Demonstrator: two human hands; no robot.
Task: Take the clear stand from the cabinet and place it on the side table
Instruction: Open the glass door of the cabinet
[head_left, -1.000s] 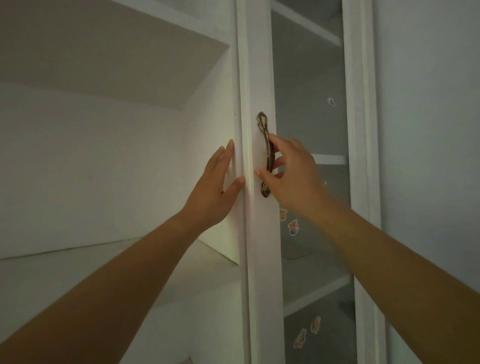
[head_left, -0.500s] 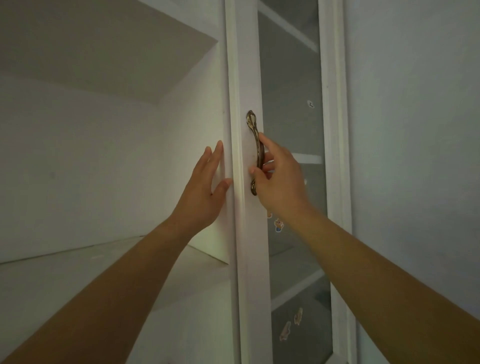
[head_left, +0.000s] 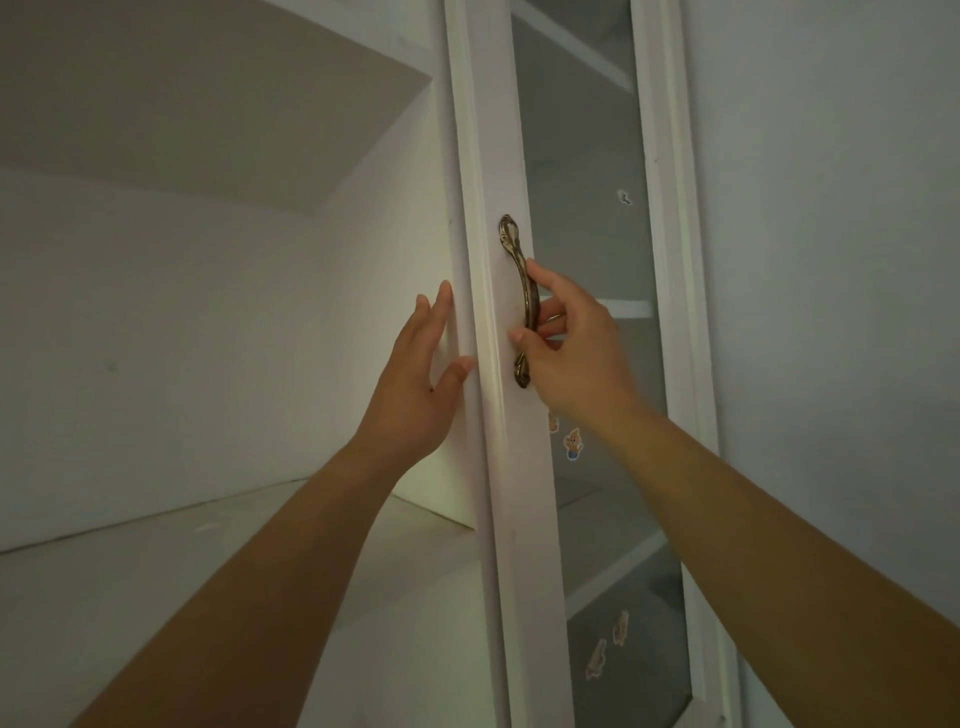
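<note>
A white cabinet fills the view. Its glass-panelled door (head_left: 587, 156) stands on the right with a brass handle (head_left: 522, 291) on its white frame. My right hand (head_left: 576, 353) curls its fingers around that handle. My left hand (head_left: 415, 384) lies flat with fingers apart against the inner edge of the door frame (head_left: 467, 208). No clear stand or side table is visible in this view.
The open left compartment shows a bare white shelf (head_left: 156, 571) and a shelf underside above. Small stickers (head_left: 572, 443) dot the glass. A plain grey wall (head_left: 831, 260) runs along the right.
The view has shifted slightly. My right hand has closed further around the handle, and my left hand stays pressed on the frame edge.
</note>
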